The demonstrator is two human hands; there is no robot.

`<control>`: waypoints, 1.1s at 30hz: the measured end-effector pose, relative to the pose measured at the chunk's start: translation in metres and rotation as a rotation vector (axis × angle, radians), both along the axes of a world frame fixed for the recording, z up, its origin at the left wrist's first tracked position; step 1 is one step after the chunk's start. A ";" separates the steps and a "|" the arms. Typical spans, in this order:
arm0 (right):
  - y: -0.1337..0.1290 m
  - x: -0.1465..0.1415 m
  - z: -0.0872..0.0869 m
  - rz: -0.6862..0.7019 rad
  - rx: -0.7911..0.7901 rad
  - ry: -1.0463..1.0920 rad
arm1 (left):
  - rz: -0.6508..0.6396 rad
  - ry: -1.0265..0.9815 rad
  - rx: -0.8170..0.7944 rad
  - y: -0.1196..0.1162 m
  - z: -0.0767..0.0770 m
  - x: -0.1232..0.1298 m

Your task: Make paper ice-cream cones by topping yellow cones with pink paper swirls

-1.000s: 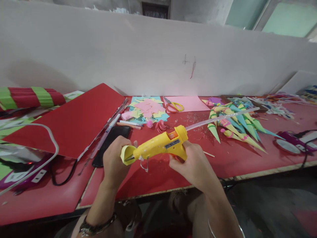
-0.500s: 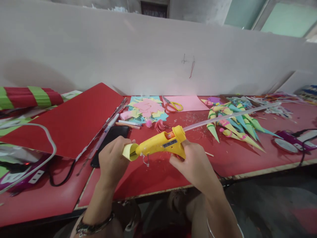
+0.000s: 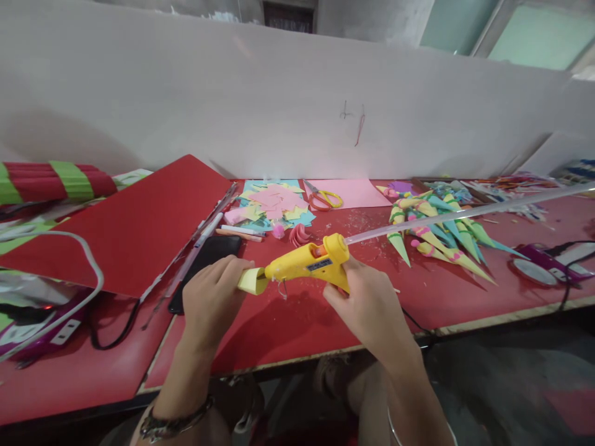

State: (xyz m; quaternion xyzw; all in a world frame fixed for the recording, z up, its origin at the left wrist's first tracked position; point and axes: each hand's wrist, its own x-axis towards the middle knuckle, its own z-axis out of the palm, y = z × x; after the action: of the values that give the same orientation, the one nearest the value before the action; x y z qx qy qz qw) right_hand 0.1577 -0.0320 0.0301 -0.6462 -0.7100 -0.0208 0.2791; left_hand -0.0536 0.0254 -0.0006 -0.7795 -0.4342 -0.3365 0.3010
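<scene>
My left hand (image 3: 214, 298) is closed on a small rolled piece of yellow paper (image 3: 251, 281), its open end turned to the right. In my right hand (image 3: 372, 303) is the handle of a yellow glue gun (image 3: 302, 263), with the fingers wrapped round it. The gun's nozzle is at the rim of the paper roll; whether they touch is unclear. A long clear glue stick (image 3: 418, 221) extends from the back of the gun to the right. Behind the gun lie a pink swirled piece (image 3: 299, 235) and a pink pompom (image 3: 277, 231).
Cut paper pieces (image 3: 274, 201) and scissors (image 3: 325, 198) lie at the back. Striped paper cones (image 3: 441, 229) are piled at right. A black phone (image 3: 209, 260), red sheet (image 3: 139, 223), and purple power strip (image 3: 51, 337) are at left; another purple strip (image 3: 548, 263) is at right.
The glue gun has shifted slightly right, and its nozzle has drawn back toward the paper roll's rim. The roll has turned, showing less of its inside. The glue stick now reaches the right edge.
</scene>
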 end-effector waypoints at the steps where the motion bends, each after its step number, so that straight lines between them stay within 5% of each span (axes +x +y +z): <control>1: 0.000 0.000 0.000 -0.001 0.001 -0.006 | 0.002 -0.004 -0.011 0.000 0.000 0.000; 17: 0.004 -0.001 0.000 -0.035 -0.023 -0.049 | 0.203 -0.105 -0.547 -0.005 0.009 0.006; 33: 0.008 0.001 -0.005 0.002 -0.025 -0.017 | 0.194 -0.053 -0.641 -0.003 0.006 0.006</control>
State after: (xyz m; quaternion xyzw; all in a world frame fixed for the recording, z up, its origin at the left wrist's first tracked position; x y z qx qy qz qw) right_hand 0.1589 -0.0238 0.0249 -0.6487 -0.7132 -0.0174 0.2650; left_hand -0.0476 0.0221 0.0056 -0.7805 -0.5979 -0.1728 0.0596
